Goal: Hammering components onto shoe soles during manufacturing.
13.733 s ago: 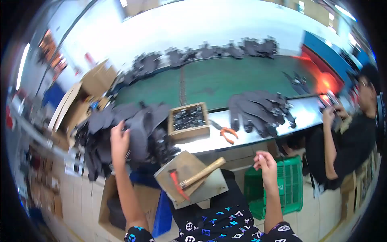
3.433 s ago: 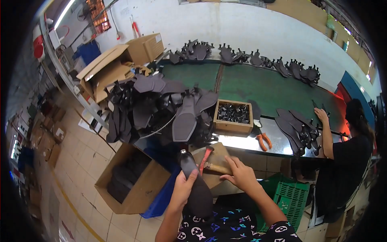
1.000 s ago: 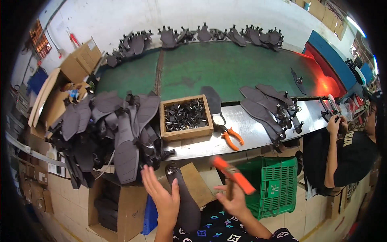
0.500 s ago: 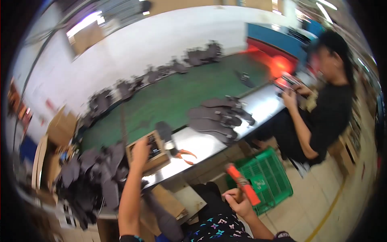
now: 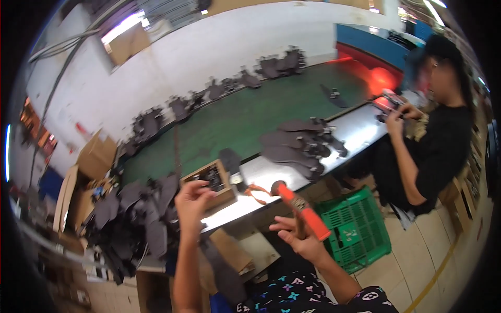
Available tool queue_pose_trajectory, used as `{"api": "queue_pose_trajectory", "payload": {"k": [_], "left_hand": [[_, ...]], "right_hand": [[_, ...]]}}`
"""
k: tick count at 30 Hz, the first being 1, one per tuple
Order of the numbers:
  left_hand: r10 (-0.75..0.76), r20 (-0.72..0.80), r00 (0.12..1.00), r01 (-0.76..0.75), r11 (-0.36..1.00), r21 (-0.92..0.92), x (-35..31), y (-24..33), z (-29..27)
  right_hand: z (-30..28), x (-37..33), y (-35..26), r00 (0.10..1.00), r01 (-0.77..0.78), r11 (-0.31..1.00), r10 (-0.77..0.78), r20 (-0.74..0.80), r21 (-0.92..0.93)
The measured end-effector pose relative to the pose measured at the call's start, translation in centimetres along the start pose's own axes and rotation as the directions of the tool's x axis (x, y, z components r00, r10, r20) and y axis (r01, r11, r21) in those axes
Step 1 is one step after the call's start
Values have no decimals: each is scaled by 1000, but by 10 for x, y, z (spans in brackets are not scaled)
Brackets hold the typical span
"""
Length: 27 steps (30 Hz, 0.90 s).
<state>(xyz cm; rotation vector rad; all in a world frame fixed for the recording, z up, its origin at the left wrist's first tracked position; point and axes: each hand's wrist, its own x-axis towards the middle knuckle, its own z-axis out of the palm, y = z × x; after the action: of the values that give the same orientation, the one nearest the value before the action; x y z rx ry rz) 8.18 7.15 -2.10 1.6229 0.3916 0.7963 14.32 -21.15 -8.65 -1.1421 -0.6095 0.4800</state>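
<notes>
My left hand (image 5: 192,204) is raised at the near edge of a wooden box (image 5: 229,195) of small dark metal parts (image 5: 214,180). Its thumb and fingers come together in a pinch; whatever they hold is too small to make out. In my right hand (image 5: 305,242) is a hammer (image 5: 308,215) with an orange-red body and a round dark end pointing away from me. Some fingers of that hand stretch out beside it. Across my lap lies a long dark grey sole-shaped piece (image 5: 224,271), apart from both hands.
Orange-handled pliers (image 5: 257,194) lie on the shiny metal table edge (image 5: 222,218). Dark sole pieces are heaped at left (image 5: 151,219) and stacked at right (image 5: 287,146). More line the green belt (image 5: 229,120). A green crate (image 5: 360,229) stands beside a co-worker (image 5: 438,141).
My left hand has come up out of the wooden box toward me. My right hand has lifted the hammer slightly, toward the table edge. The whole view has shifted a little.
</notes>
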Motion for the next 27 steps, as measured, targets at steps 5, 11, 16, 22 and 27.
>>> {"api": "queue_pose_trajectory", "payload": {"k": [5, 11, 16, 22, 27], "left_hand": [[-92, 49, 995, 99, 981, -168, -107, 75, 23], [94, -80, 992, -98, 994, -48, -168, 105, 10], [371, -43, 928, -357, 915, 187, -180, 97, 1], [666, 375, 644, -757, 485, 438, -182, 103, -16], [648, 681, 341, -906, 34, 421, -171, 107, -26]], "right_hand": [[48, 22, -37, 990, -15, 999, 8, 141, 49], [78, 9, -47, 921, -112, 967, 15, 388, 227], [86, -3, -49, 911, -94, 985, 27, 410, 142], [82, -8, -54, 895, -167, 968, 69, 440, 188], [79, -5, -62, 869, -102, 992, 50, 493, 80]]}}
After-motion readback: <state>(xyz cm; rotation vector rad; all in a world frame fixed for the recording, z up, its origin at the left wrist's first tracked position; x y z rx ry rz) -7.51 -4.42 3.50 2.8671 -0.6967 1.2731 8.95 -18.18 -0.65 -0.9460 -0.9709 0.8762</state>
